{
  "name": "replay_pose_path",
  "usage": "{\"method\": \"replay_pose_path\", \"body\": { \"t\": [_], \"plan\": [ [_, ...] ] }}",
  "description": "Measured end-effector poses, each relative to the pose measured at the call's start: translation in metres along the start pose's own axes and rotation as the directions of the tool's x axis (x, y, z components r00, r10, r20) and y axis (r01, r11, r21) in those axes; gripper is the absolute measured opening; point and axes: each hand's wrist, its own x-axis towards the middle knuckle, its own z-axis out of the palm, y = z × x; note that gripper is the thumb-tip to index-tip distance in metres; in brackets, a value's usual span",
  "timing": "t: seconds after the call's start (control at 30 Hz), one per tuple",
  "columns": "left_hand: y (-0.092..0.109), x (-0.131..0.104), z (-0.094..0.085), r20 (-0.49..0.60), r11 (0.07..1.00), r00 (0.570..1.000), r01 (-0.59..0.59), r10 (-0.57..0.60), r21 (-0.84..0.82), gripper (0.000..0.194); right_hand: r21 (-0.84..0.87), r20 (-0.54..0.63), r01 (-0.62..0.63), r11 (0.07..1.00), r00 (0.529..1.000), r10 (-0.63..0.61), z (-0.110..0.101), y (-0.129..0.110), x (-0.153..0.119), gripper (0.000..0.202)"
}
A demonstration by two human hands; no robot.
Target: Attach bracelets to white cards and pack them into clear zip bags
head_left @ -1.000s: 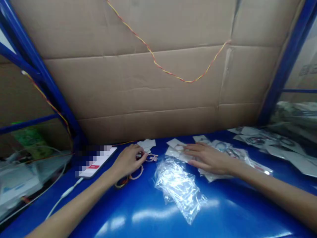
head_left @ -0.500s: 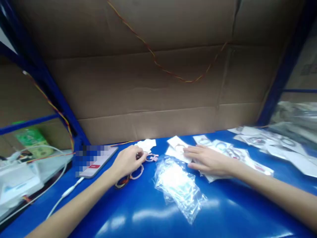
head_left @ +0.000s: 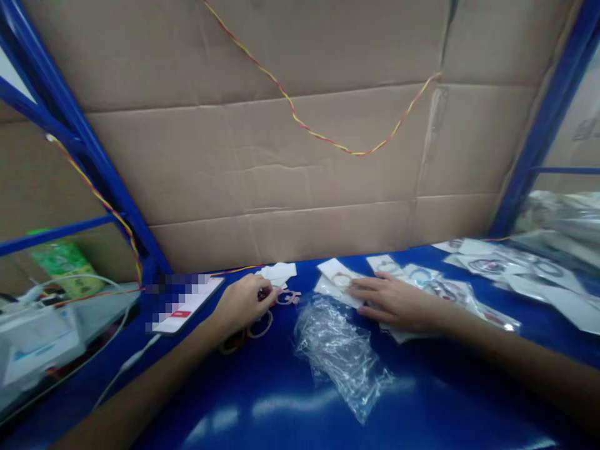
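My left hand (head_left: 244, 303) is closed in a pinch low over the blue table (head_left: 262, 387). What its fingertips hold, if anything, is hidden. Just beyond the fingertips lies a pink ring-shaped band with a small ornament (head_left: 289, 297). Other ring-shaped bands (head_left: 260, 325) rest beneath and beside this hand. White cards (head_left: 279, 273) lie behind it. My right hand (head_left: 398, 302) is spread out flat, palm down, over packets of white card with bands in clear wrapping (head_left: 339, 279). Between the hands sits a heap of clear plastic bags (head_left: 335, 353).
A phone (head_left: 187, 307) with a white cable lies left of my left hand. More packets (head_left: 515, 265) are strewn at the far right. Cardboard (head_left: 290, 162) walls off the back, with a twisted red-yellow wire (head_left: 347, 150) hanging across it. Blue posts (head_left: 100, 156) frame the sides.
The picture's brightness differs: the cardboard looks lighter, the arms and bags darker. The fingers of my right hand are slightly more spread. My left hand stays almost in place.
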Motion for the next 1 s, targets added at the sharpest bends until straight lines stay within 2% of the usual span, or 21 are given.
{"method": "replay_pose_path", "body": {
  "t": [0.2,0.37,0.43,0.5,0.57,0.6,0.67,0.73,0.8,0.9,1.0],
  "plan": [
    [-0.001,0.0,-0.001,-0.042,0.999,0.999,0.005,-0.004,0.033,0.042,-0.077,-0.085,-0.071,0.994,0.994,0.064,0.0,0.002,0.0,0.054],
    [0.0,0.001,-0.001,-0.145,0.999,0.989,-0.031,0.035,0.03,0.034,-0.083,-0.283,-0.141,0.987,0.953,0.112,-0.01,0.002,0.002,0.055],
    [0.004,0.001,-0.003,-0.233,0.997,0.97,-0.061,0.069,0.045,0.027,-0.01,-0.404,-0.136,0.991,0.907,0.12,-0.015,-0.002,0.002,0.054],
    [0.01,0.001,-0.005,-0.327,0.991,0.936,-0.116,0.133,0.074,0.026,0.114,-0.541,-0.092,0.989,0.83,0.14,-0.02,-0.009,0.002,0.049],
    [0.017,-0.002,-0.008,-0.412,0.975,0.884,-0.187,0.22,0.119,0.033,0.285,-0.626,-0.045,0.958,0.748,0.221,-0.021,-0.017,0.001,0.039],
    [0.02,-0.003,-0.008,-0.445,0.963,0.854,-0.229,0.27,0.146,0.038,0.388,-0.628,-0.031,0.921,0.722,0.289,-0.021,-0.022,0.001,0.034],
    [0.028,-0.009,-0.009,-0.5,0.925,0.778,-0.322,0.38,0.202,0.047,0.602,-0.546,-0.028,0.798,0.715,0.437,-0.02,-0.03,0.002,0.03],
    [0.036,-0.015,-0.009,-0.538,0.868,0.683,-0.429,0.494,0.252,0.054,0.767,-0.409,-0.032,0.64,0.745,0.527,-0.019,-0.038,0.003,0.031],
    [0.043,-0.022,-0.011,-0.533,0.799,0.605,-0.529,0.592,0.287,0.056,0.859,-0.312,-0.016,0.512,0.776,0.548,-0.017,-0.043,0.006,0.032],
    [0.052,-0.029,-0.014,-0.474,0.726,0.564,-0.62,0.677,0.299,0.055,0.923,-0.217,-0.015,0.384,0.806,0.551,-0.015,-0.046,0.008,0.031],
    [0.058,-0.031,-0.018,-0.452,0.715,0.566,-0.632,0.689,0.298,0.055,0.956,-0.142,-0.02,0.291,0.839,0.525,-0.014,-0.045,0.009,0.03]
  ]
}}
